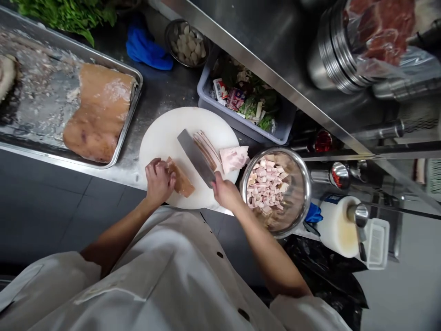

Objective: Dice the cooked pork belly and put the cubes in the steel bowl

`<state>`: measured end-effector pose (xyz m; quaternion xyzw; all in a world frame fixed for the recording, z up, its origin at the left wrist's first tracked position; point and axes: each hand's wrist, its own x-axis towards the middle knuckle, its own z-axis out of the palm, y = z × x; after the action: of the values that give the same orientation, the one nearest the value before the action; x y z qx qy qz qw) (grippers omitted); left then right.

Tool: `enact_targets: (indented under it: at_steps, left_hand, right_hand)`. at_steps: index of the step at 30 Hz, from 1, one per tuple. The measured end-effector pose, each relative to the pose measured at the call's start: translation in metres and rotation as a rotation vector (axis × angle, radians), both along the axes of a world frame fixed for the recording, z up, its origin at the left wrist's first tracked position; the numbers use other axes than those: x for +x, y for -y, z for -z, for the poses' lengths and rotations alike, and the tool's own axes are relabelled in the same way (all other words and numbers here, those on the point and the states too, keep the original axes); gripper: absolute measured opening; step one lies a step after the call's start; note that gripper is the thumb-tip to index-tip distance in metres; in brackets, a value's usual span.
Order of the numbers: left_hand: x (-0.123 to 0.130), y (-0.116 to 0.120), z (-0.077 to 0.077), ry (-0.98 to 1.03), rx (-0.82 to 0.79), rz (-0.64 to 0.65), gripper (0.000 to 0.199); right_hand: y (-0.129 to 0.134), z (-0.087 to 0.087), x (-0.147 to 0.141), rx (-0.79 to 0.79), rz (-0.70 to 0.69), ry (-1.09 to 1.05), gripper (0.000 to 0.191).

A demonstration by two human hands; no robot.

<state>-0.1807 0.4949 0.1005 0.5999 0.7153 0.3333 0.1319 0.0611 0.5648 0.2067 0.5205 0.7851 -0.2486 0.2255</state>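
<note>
My right hand [225, 192] grips the handle of a cleaver [195, 156], whose wide blade lies slanted over the round white cutting board [156, 133]. Curled at the board's near left edge, my left hand [159, 181] holds the end of a skin-on piece of pork [182, 179]. Thin pork strips [208, 146] lie along the far side of the blade. A pale, fatty pork chunk [234, 158] rests at the right edge of the board. Beside it, a steel bowl [305, 188] contains many diced pork cubes [267, 184].
At left, a metal tray [119, 149] holds a large pork slab [99, 112]. Behind the board stand a bowl of garlic cloves [188, 45], a blue cloth [146, 46] and a grey bin of scraps [223, 112]. A steel shelf [275, 78] overhangs the right side, above a white jug [339, 225].
</note>
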Motion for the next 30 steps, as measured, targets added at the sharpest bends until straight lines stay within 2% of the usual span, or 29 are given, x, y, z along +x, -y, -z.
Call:
enact_targets:
  at_steps: [3,6,9,13,15,18,20,23,25,27,30]
  left_hand:
    - [0.003,0.023,-0.007,-0.140,0.003,0.142,0.046]
    - [0.012,0.039,-0.001,-0.229,-0.017,0.252,0.061]
    - [0.014,0.040,0.011,-0.215,0.007,0.286,0.065]
    - [0.000,0.026,0.020,-0.149,-0.013,0.321,0.065]
    - [-0.009,0.017,0.019,-0.133,-0.020,0.344,0.065]
    - [-0.017,0.006,0.014,-0.148,-0.028,0.391,0.064]
    - [-0.019,0.002,0.008,-0.166,-0.052,0.411,0.064]
    - [-0.019,0.000,-0.001,-0.156,-0.096,0.432,0.068]
    - [-0.020,0.000,-0.007,-0.107,-0.110,0.438,0.061]
    - [-0.022,-0.001,-0.013,-0.014,-0.079,0.401,0.045]
    - [-0.027,-0.012,-0.023,0.152,0.044,0.198,0.033]
  right_hand:
    - [0.045,-0.002,-0.011,-0.002,-0.097,0.105,0.037]
    - [0.071,0.005,-0.014,-0.042,-0.102,0.124,0.035]
    - [0.076,0.009,-0.001,-0.068,-0.047,0.063,0.034]
    - [0.080,0.005,0.032,-0.213,0.034,-0.281,0.049]
    - [0.087,0.000,0.044,-0.281,0.103,-0.370,0.045]
    - [0.099,-0.007,0.046,-0.239,0.160,-0.201,0.029]
    - [0.101,-0.010,0.037,-0.163,0.139,-0.080,0.029]
    - [0.095,-0.010,0.018,-0.100,0.095,-0.027,0.028]
    - [0.090,-0.012,0.008,-0.073,0.080,-0.003,0.024]
    - [0.089,-0.020,0.002,-0.026,0.054,0.021,0.022]
    - [0.093,-0.041,-0.004,0.037,-0.013,0.047,0.022]
